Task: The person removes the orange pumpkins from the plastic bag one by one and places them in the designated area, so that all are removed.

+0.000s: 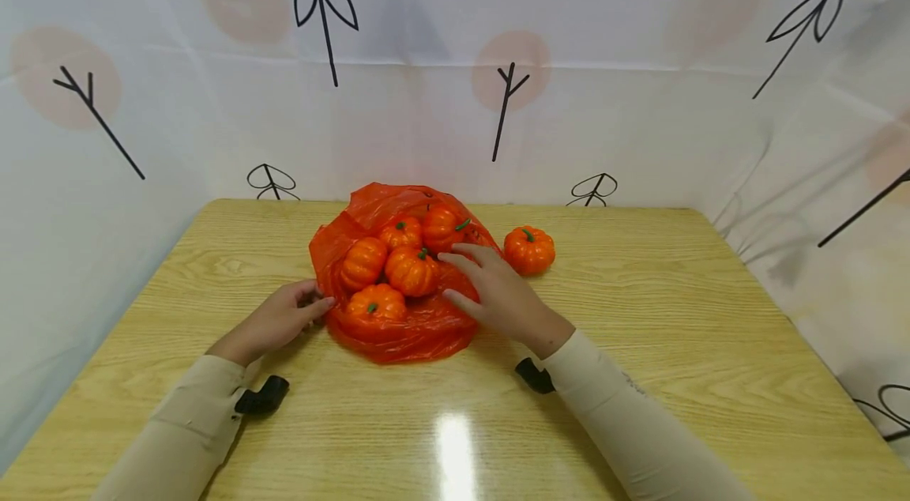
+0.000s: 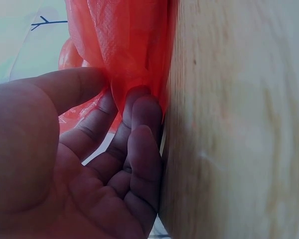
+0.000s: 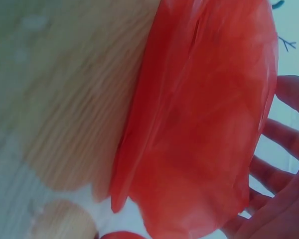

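A thin red plastic bag (image 1: pixel 434 331) lies spread open on the table with several small orange pumpkins (image 1: pixel 412 272) in it. My left hand (image 1: pixel 287 317) is at the bag's left edge. In the left wrist view, the thumb and index finger of that hand (image 2: pixel 89 149) pinch the red plastic, the other fingers curled close to the tabletop. Over the bag's right side reaches my right hand (image 1: pixel 505 295), its fingers spread and loosely bent. The right wrist view has these fingers (image 3: pixel 279 172) along the bag's outer edge, gripping nothing that I can see.
One more orange pumpkin (image 1: pixel 529 250) stands outside the bag, just beyond the right hand. The wooden table (image 1: pixel 675 311) meets a white cloth backdrop (image 1: pixel 426 106) with black plant drawings behind and at both sides. Black wrist mounts (image 1: pixel 263 397) hang under the sleeves.
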### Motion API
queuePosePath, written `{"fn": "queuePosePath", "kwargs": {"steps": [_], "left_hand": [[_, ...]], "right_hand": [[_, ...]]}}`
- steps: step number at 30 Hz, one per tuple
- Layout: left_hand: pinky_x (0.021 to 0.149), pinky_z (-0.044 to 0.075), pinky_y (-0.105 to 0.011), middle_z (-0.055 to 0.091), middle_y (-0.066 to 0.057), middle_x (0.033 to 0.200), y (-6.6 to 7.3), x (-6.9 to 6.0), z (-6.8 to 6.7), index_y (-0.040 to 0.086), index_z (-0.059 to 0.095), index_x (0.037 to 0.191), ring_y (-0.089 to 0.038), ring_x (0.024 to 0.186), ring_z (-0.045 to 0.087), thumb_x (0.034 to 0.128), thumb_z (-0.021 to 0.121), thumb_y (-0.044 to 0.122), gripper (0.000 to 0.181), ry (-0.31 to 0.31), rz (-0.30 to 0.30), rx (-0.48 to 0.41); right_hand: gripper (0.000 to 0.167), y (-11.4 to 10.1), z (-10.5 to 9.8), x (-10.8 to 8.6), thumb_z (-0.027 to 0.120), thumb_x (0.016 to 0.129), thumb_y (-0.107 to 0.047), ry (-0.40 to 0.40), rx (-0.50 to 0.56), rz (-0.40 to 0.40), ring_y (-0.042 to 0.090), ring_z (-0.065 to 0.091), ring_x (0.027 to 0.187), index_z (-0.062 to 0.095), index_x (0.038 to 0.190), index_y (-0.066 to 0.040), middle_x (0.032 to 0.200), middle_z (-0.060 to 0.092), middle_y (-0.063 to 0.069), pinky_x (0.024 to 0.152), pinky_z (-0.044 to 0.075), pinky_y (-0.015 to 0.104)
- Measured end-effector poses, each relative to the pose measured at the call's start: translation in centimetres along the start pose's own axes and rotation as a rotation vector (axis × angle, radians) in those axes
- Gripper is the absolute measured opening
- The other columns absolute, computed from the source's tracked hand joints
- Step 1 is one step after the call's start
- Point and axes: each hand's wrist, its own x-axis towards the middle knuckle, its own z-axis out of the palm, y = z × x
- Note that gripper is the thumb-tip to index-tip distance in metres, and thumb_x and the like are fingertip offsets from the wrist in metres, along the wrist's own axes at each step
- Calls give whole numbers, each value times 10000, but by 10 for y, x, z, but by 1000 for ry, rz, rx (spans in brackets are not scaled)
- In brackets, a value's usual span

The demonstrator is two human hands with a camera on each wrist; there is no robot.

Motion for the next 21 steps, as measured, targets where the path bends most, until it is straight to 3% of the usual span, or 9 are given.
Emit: {"fn": "queuePosePath", "kwargs": {"steps": [10, 15, 21], "left_hand": [[594, 461, -261, 575, -83, 848, -1, 0, 1, 46, 592, 980, -176, 699, 502, 1026, 578, 288, 248, 9, 24, 11], [596, 464, -264, 577, -83, 846, -1, 1, 1, 47, 595, 980, -175, 700, 506, 1025, 579, 295, 252, 9, 23, 13], [595, 464, -264, 573, -78, 836, -1, 1, 1, 47, 597, 971, -172, 695, 505, 1022, 584, 290, 249, 12, 22, 10]], "right_hand": [[484, -18, 11, 3, 655, 977, -333, -16, 2, -107, 267, 430, 1394, 535, 1421, -180, 1482, 472, 88, 1148, 379, 451], [437, -26, 16, 7, 680, 965, -271, -7, 2, -137, 259, 443, 1379, 578, 1381, -181, 1462, 504, 64, 1154, 357, 497], [411, -36, 19, 13, 717, 937, -206, 43, 41, -181, 255, 506, 1293, 618, 1332, -153, 1386, 563, 58, 1071, 444, 481]]}}
